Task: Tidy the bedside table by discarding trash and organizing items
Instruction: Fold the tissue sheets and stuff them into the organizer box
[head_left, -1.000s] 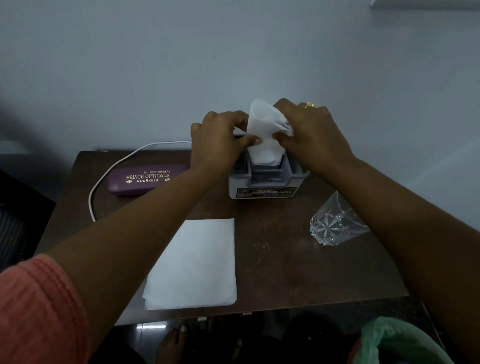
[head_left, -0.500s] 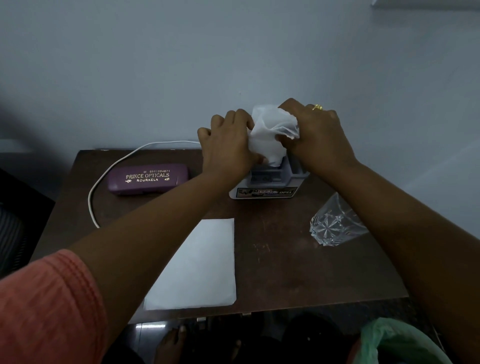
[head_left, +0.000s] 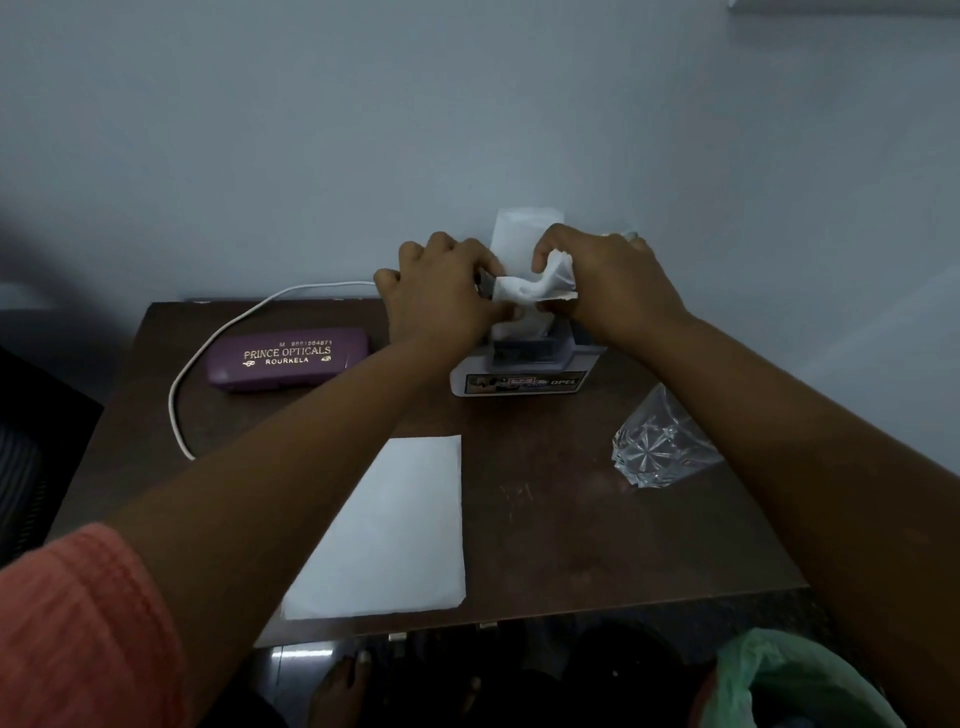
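A grey plastic holder (head_left: 519, 382) with a label on its front stands at the back of the dark wooden bedside table (head_left: 545, 519). Both my hands meet above it. My left hand (head_left: 441, 291) and my right hand (head_left: 608, 280) pinch a crumpled white tissue (head_left: 535, 286) between them, over the holder's top opening. A flat white sheet (head_left: 524, 228) sticks up behind the tissue. Another white tissue (head_left: 395, 530) lies flat near the front edge.
A purple spectacle case (head_left: 288, 358) lies at the back left, with a white cable (head_left: 208, 353) curving around it. A cut-glass tumbler (head_left: 654, 447) lies on its side at the right. A green bin bag (head_left: 789, 680) shows at lower right. Feet stand below the table's front edge.
The tissue has gone from standing tall above the holder to being crumpled lower between my hands. A flat white sheet now shows behind it.
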